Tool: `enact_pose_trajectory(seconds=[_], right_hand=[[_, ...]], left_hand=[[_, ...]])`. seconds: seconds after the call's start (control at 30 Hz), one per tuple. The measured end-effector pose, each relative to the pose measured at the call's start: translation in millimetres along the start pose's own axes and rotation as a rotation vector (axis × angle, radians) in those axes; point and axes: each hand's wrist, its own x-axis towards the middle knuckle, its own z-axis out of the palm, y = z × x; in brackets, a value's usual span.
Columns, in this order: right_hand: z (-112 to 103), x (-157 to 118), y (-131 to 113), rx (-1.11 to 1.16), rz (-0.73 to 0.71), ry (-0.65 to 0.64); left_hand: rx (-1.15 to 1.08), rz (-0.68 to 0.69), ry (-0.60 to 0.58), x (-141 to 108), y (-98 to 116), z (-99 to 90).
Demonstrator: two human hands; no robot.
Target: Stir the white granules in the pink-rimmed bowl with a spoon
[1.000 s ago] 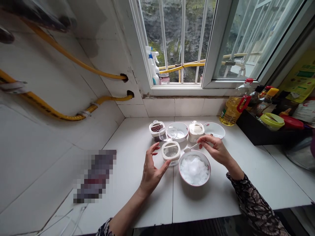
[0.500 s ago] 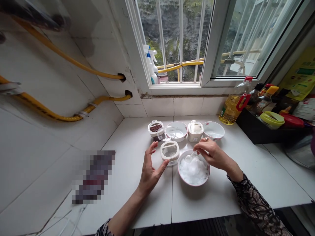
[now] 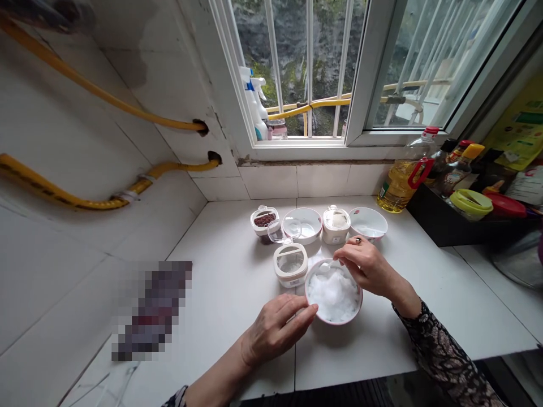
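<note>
A pink-rimmed bowl (image 3: 334, 317) stands on the white counter, heaped with a white grainy substance (image 3: 333, 291) like salt or sugar. My left hand (image 3: 282, 325) is closed at the bowl's left rim, thumb on the edge and fingers against its side. Over the far right rim, my right hand (image 3: 367, 263) pinches a small white spoon (image 3: 326, 267), its bowl lying at the edge of the white heap. Just behind my left hand sits a cream jar (image 3: 291, 277) with its clear lid (image 3: 285, 232) flipped up.
Farther back are a jar of dark red beans (image 3: 265, 232), a white bowl (image 3: 303, 233), another cream jar (image 3: 337, 232) and a second white bowl (image 3: 369, 229). An oil bottle (image 3: 396, 183) and a black condiment box (image 3: 441, 223) stand at right. A blurred dark packet (image 3: 155, 311) lies left.
My left hand has moved from beside the cream jar, fingers spread, down and right to the bowl's rim. My right hand stays in place with the spoon. The view has shifted slightly.
</note>
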Motion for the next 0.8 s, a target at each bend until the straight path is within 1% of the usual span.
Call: enact_pose_trajectory(seconds=[0.1, 0.2, 0.33, 0.5, 0.67, 0.8], right_hand=[[1.0, -0.2, 0.2, -0.009, -0.016, -0.032], [1.7, -0.5, -0.8, 0.056, 0.038, -0.08], [-0.6, -0.9, 0.6, 0.075, 0.152, -0.047], [2.5, -0.9, 2.7, 0.153, 0.204, -0.036], [5.6, -1.1, 1.6, 0.211, 0.276, 0.03], [8.5, -1.3, 1.0, 0.266, 0.342, 0.022]], left_hand=[[-0.012, 0.007, -0.01, -1.6, 0.5, 0.8], [-0.014, -0.002, -0.025, -2.2, 1.4, 0.3], [-0.027, -0.008, -0.037, -3.3, 1.8, -0.1], [-0.043, -0.015, -0.035, -3.0, 1.5, 0.1], [-0.059, 0.021, -0.038, -0.2, 2.0, -1.1], [-0.052, 0.012, -0.044, -0.7, 2.0, -0.9]])
